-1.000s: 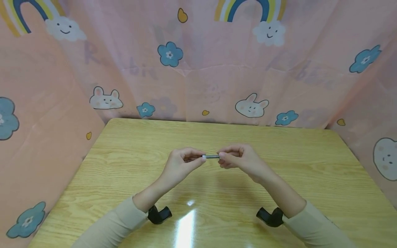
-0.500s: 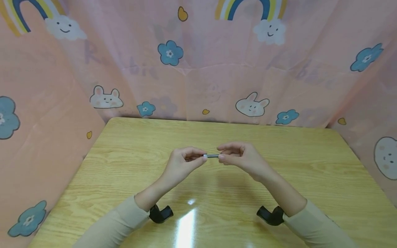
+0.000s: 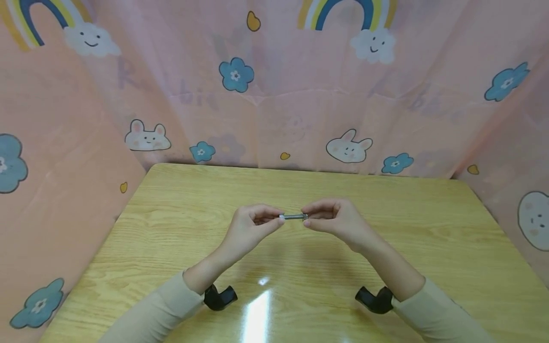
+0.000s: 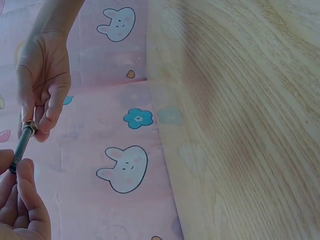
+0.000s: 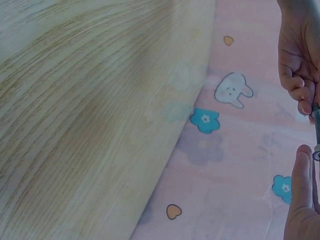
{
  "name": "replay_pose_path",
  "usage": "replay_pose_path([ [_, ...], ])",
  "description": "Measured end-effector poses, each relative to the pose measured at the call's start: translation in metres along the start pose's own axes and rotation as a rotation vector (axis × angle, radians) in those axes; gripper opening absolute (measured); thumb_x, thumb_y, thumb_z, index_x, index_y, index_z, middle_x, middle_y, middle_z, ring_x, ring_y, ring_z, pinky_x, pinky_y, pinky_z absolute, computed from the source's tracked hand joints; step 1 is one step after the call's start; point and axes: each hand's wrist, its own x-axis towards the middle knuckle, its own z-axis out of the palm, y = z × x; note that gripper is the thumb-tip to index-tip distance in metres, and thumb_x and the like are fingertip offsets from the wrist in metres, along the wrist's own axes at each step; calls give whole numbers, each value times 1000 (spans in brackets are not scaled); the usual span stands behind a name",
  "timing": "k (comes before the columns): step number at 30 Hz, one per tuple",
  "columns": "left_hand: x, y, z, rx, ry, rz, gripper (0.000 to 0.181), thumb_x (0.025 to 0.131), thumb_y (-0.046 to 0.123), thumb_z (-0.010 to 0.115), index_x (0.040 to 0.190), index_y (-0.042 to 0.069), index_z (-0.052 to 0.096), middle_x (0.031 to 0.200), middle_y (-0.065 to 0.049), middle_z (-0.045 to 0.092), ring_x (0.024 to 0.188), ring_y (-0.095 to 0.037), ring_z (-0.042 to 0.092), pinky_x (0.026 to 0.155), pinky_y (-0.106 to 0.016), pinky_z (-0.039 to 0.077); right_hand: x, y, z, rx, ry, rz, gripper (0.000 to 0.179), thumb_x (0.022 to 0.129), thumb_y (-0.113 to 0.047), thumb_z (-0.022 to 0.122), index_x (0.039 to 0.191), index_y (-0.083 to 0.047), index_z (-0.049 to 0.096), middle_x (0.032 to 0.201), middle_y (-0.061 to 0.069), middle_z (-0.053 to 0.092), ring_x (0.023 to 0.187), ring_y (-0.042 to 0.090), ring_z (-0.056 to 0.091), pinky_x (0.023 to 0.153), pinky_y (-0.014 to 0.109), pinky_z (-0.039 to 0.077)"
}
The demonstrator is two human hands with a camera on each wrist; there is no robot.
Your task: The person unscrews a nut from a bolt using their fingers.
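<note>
A silver threaded bolt (image 3: 293, 216) lies level between my two hands, above the wooden table. My left hand (image 3: 250, 226) pinches its left end between thumb and fingertips, which cover most of the bolt's head. At the other end sits a hex nut (image 4: 31, 126), with the shank visible between it and the left fingers. The thumb and forefinger of my right hand (image 3: 336, 219) stand spread on either side of the nut, fingertips right by it. In the right wrist view the right thumb (image 5: 302, 172) is straight, and the nut's end face shows beside its tip.
The wooden table (image 3: 193, 190) spreads beneath both hands, with a bright reflection near the front. A pink printed curtain (image 3: 283, 109) hangs behind it and along both sides. Black wrist-worn devices (image 3: 220, 297) sit under both beige sleeves.
The right thumb and forefinger, which were around the bolt's right end, have parted and uncovered the nut. The left hand keeps its pinch with hardly any movement.
</note>
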Motion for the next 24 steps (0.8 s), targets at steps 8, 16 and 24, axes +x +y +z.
replay_pose_path([
  [8, 2, -1, 2, 11, 9, 1, 17, 88, 6, 64, 101, -3, 69, 91, -11, 69, 76, -23, 64, 63, -23, 49, 1, -1, 0, -6, -33, 34, 35, 91, -17, 63, 113, 10, 59, 95, 17, 67, 85, 25, 66, 78, 35, 53],
  [16, 1, -1, 2, 18, 2, 6, 17, 88, 4, 64, 101, -4, 68, 91, -11, 69, 73, -13, 61, 63, -24, 50, -1, -3, 0, -52, -7, 14, 31, 84, -9, 69, 109, 7, 63, 91, 10, 67, 83, 20, 65, 78, 31, 52],
  [24, 1, 1, 3, 15, -3, 7, 18, 88, 5, 64, 102, -4, 68, 91, -12, 69, 76, -22, 63, 63, -23, 49, -2, -1, -2, -22, -11, 8, 38, 82, -8, 70, 115, 9, 59, 106, 19, 64, 87, 16, 65, 79, 31, 53],
])
